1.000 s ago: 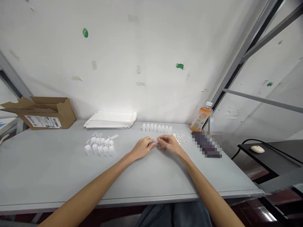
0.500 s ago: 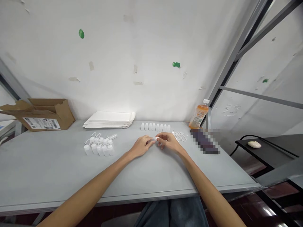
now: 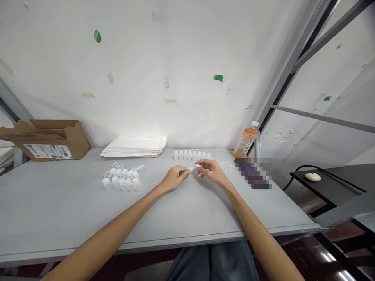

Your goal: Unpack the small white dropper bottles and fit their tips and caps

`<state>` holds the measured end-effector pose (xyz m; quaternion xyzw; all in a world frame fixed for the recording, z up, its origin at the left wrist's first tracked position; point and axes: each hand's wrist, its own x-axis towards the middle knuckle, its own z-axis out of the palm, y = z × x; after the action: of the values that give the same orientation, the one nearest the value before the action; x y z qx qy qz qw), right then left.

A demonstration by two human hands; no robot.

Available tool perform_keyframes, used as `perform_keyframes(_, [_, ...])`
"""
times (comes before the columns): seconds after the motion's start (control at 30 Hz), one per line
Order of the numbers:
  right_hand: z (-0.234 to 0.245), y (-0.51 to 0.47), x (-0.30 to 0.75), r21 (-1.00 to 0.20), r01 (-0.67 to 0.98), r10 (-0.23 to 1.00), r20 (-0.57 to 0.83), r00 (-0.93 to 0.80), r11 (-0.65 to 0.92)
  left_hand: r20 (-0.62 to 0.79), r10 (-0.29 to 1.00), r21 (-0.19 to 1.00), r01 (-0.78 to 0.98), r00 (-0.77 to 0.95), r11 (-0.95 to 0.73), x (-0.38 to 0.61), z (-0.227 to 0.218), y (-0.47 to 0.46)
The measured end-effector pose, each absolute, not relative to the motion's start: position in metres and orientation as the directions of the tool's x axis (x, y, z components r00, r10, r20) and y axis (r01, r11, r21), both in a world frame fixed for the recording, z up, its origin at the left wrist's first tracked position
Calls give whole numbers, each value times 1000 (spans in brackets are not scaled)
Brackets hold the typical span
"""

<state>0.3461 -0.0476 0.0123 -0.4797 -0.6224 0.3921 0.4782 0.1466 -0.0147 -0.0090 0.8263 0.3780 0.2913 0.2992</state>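
My left hand [image 3: 173,178] pinches a small white plastic bottle [image 3: 190,169] above the grey table [image 3: 73,218]. My right hand [image 3: 212,172] meets it from the right, fingers closed on a tiny white piece [image 3: 198,166] at the bottle's tip. Behind my hands stands a row of several small white bottles [image 3: 191,155]. A heap of small white strap pieces [image 3: 225,167] lies just right of my right hand. To the left is a cluster of several white bottles with looped caps [image 3: 121,179].
A stack of white sheets [image 3: 134,146] lies at the back against the wall. An open cardboard box [image 3: 48,138] sits far left. An orange drink bottle [image 3: 246,139] stands at the back right beside a dark blurred object [image 3: 254,173]. A side desk carries a mouse [image 3: 313,176].
Both hands stay together on the small bottle, shifting slightly away from me. The view has tilted a little; the other items on the table stay where they were.
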Motion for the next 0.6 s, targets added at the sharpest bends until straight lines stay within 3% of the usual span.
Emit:
perform_keyframes(0.27, [37,-53,402,-848,397,823,482,301,352,256,806,715,457,533,-529,148,-11,-15])
perform_keyframes(0.43, [33,-56,427,-819,529,854,426,298,224,286,800,694,461,528,-553,149,-13,-14])
perform_keyframes(0.6, [25,-50,420,-634,757,880,438,182,159,287,796,686,466,533,-559,148,-14,-14])
